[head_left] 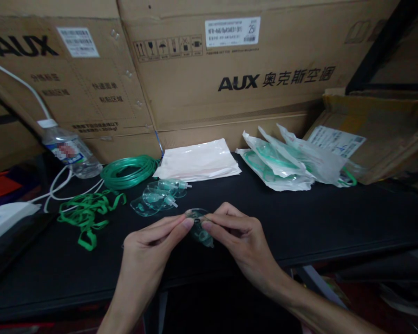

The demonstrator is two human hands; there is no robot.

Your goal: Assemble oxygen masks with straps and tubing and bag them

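Observation:
Both my hands meet over the front of the black table (334, 218). My left hand (149, 246) and my right hand (237, 236) pinch a clear, green-tinted plastic mask (199, 227) between thumbs and fingertips, a little above the tabletop. Behind it lie two or three more clear masks (158, 197) stacked loosely. A coil of green tubing (127, 171) rests further back left, and a heap of green elastic straps (87, 213) lies to the left.
A stack of flat white pouches (198, 162) and several sealed bags with green parts (289, 162) sit at the back. A water bottle (69, 150), white cables and a power strip (3, 220) are at the left. Large cardboard boxes (230, 65) wall the back.

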